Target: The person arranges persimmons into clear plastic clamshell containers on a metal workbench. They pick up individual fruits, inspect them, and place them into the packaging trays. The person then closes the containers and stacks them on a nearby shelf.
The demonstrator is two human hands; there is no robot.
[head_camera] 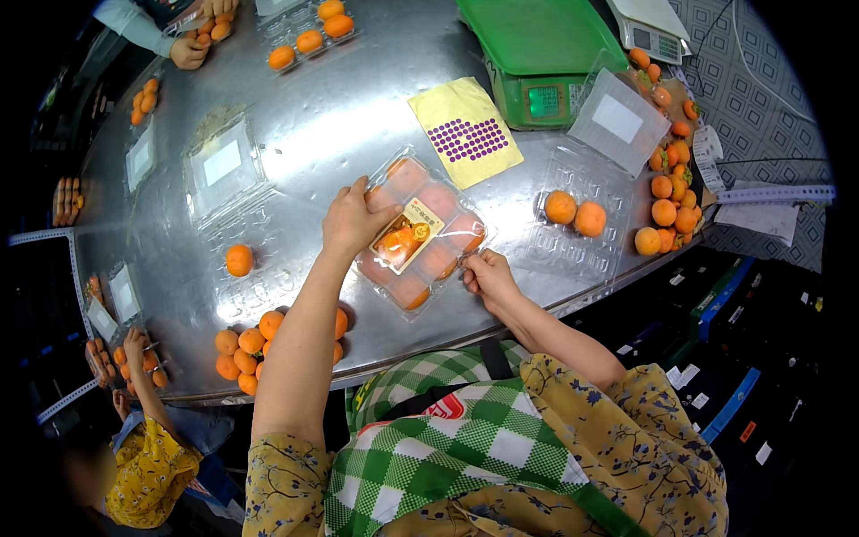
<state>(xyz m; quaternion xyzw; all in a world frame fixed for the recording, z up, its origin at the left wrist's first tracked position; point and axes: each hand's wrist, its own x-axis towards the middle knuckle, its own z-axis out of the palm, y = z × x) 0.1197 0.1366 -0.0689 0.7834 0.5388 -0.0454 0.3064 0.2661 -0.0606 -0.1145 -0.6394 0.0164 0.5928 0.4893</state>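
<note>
A lidded clear plastic clamshell filled with persimmons lies at an angle on the metal table in front of me. Its lid bears a printed label with a fruit picture. My left hand grips the far left side, thumb on the lid and fingers over the edge. At the near right edge, my right hand pinches the rim with curled fingers. To the right, an open clamshell tray holds two persimmons, its lid raised towards the scale.
A yellow sticker sheet lies beside a green scale. Loose persimmons pile up at right and near my left forearm. Another open clamshell stands left. Co-workers' hands handle fruit at far left and top left.
</note>
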